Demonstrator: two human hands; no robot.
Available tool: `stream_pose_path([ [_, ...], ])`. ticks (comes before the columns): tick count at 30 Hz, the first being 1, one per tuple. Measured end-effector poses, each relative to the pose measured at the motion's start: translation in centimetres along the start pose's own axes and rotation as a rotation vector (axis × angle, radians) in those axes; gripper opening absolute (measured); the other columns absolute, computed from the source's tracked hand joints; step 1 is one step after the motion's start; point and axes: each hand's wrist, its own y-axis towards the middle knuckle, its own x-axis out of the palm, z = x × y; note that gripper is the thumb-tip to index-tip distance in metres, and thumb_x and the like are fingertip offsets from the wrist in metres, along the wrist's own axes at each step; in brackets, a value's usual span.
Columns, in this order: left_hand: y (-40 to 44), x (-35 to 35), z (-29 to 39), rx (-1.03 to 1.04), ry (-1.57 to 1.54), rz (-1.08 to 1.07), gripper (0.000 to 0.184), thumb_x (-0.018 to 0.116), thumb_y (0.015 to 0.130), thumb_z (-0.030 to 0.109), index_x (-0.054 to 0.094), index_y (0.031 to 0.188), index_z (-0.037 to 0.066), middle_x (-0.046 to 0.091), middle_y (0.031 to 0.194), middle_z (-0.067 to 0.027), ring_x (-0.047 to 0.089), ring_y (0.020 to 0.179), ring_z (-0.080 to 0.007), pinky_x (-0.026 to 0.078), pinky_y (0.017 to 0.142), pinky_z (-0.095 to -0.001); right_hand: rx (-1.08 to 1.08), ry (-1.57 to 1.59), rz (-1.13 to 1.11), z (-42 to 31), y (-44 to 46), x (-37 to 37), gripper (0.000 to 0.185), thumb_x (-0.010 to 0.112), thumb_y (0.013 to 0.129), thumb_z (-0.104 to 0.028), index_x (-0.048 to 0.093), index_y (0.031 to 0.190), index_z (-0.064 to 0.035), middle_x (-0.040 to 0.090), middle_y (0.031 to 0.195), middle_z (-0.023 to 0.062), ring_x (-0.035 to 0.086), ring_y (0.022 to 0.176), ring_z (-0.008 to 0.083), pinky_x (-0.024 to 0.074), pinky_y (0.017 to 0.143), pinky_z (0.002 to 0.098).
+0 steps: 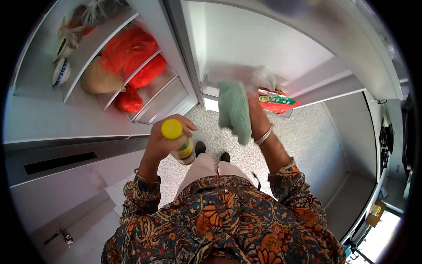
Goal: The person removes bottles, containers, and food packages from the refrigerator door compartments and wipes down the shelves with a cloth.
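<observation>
A jar with a yellow lid [171, 129] is in my left hand [159, 141], its fingers wrapped round the upper part and its label facing down and right. My right hand [258, 116] holds a light green cloth [235, 110], which hangs in front of the door rack [210, 89] of the open fridge. Just right of that hand, a red and green packet [277, 102] and a clear plastic bag [264, 78] rest in the door rack. The cloth hides part of the rack and some of my right fingers.
On the left, fridge shelves [100, 46] hold red plastic bags [130, 49], a tan bag [99, 75] and a blue and white bowl [61, 71]. The inner door panel [263, 44] spans the upper right. Pale floor [303, 136] lies below, and a stove [386, 138] stands far right.
</observation>
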Motion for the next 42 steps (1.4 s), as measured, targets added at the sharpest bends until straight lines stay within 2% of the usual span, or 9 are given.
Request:
stream_pose_path([
  [3,-0.2,-0.1,-3.6,-0.063,0.008,0.052,0.010,0.061,0.074,0.003,0.062,0.084,0.003,0.065,0.090,-0.0070,0.060,0.087,-0.0143,0.046,0.082,-0.0289,0.126,0.164,0.282,-5.2,3.6,-0.9,0.042,0.058,0.088,-0.022,0.050,0.121,0.0034,0.063,0.097,0.0183,0.062,0.087,0.0308,0.0496,0.078,0.0374],
  [6,-0.5,-0.6,-6.7,-0.162,-0.005,0.122,0.012,0.062,0.078,0.006,0.065,0.089,0.003,0.067,0.094,-0.0048,0.060,0.087,-0.0117,0.047,0.082,-0.0284,-0.193,-0.670,0.442,1.0,7.2,-0.4,0.032,0.054,0.090,-0.020,0.053,0.111,0.0038,0.065,0.094,0.0225,0.065,0.082,0.0353,0.0512,0.073,0.0403],
  [9,0.2,-0.5,-9.1,-0.315,-0.039,0.152,0.024,0.062,0.081,0.006,0.066,0.104,0.003,0.067,0.101,-0.0045,0.058,0.087,-0.0087,0.047,0.081,-0.0265,0.437,-0.866,0.059,8.0,9.3,1.5,0.037,0.053,0.087,-0.017,0.050,0.117,0.0065,0.062,0.109,0.0262,0.063,0.100,0.0393,0.0505,0.084,0.0467],
  [13,2.4,0.2,-12.6,-0.397,-0.038,0.122,0.045,0.062,0.082,0.007,0.056,0.126,0.005,0.062,0.112,-0.0039,0.056,0.089,-0.0086,0.046,0.081,-0.0252,0.530,-1.104,-0.195,9.8,11.8,2.7,0.040,0.054,0.086,-0.021,0.060,0.114,0.0067,0.061,0.114,0.0268,0.060,0.108,0.0383,0.0486,0.092,0.0415],
  [17,4.9,0.6,-15.1,-0.330,-0.194,0.213,0.051,0.062,0.082,0.007,0.051,0.132,0.003,0.063,0.108,-0.0044,0.056,0.088,-0.0087,0.047,0.081,-0.0246,0.459,-1.075,-0.171,7.9,13.9,4.0,0.039,0.053,0.088,-0.030,0.065,0.109,0.0000,0.061,0.117,0.0218,0.060,0.109,0.0347,0.0482,0.091,0.0416],
  [25,6.7,0.2,-16.9,-0.372,-0.265,0.154,0.033,0.063,0.085,0.009,0.060,0.118,0.002,0.066,0.097,-0.0053,0.060,0.084,-0.0104,0.049,0.077,-0.0256,0.298,-0.809,-0.092,12.4,14.8,6.9,0.040,0.054,0.076,-0.019,0.063,0.112,-0.0023,0.060,0.112,0.0288,0.057,0.105,0.0410,0.0459,0.093,0.0428],
  [37,4.5,0.6,-18.3,-0.418,-0.262,0.097,0.019,0.062,0.084,0.010,0.061,0.102,0.004,0.065,0.091,-0.0056,0.064,0.088,-0.0152,0.049,0.077,-0.0282,0.230,-0.767,-0.384,12.9,14.9,4.2,0.048,0.054,0.076,-0.020,0.059,0.122,-0.0086,0.061,0.116,0.0206,0.057,0.109,0.0374,0.0453,0.094,0.0409],
  [40,4.0,0.7,-18.4,-0.421,-0.241,0.100,0.020,0.062,0.084,0.011,0.061,0.103,0.004,0.064,0.089,-0.0057,0.064,0.089,-0.0157,0.049,0.077,-0.0290,0.182,-0.638,-0.005,13.0,14.5,4.3,0.045,0.052,0.077,-0.019,0.061,0.119,-0.0076,0.062,0.113,0.0212,0.058,0.105,0.0374,0.0453,0.094,0.0410],
  [42,3.4,0.8,-18.3,-0.439,-0.259,0.120,0.021,0.062,0.084,0.012,0.061,0.103,0.005,0.064,0.089,-0.0061,0.064,0.089,-0.0155,0.049,0.077,-0.0293,0.127,-0.758,-0.087,13.0,14.6,5.5,0.042,0.052,0.077,-0.019,0.062,0.116,-0.0071,0.062,0.113,0.0210,0.059,0.104,0.0372,0.0456,0.093,0.0408],
])
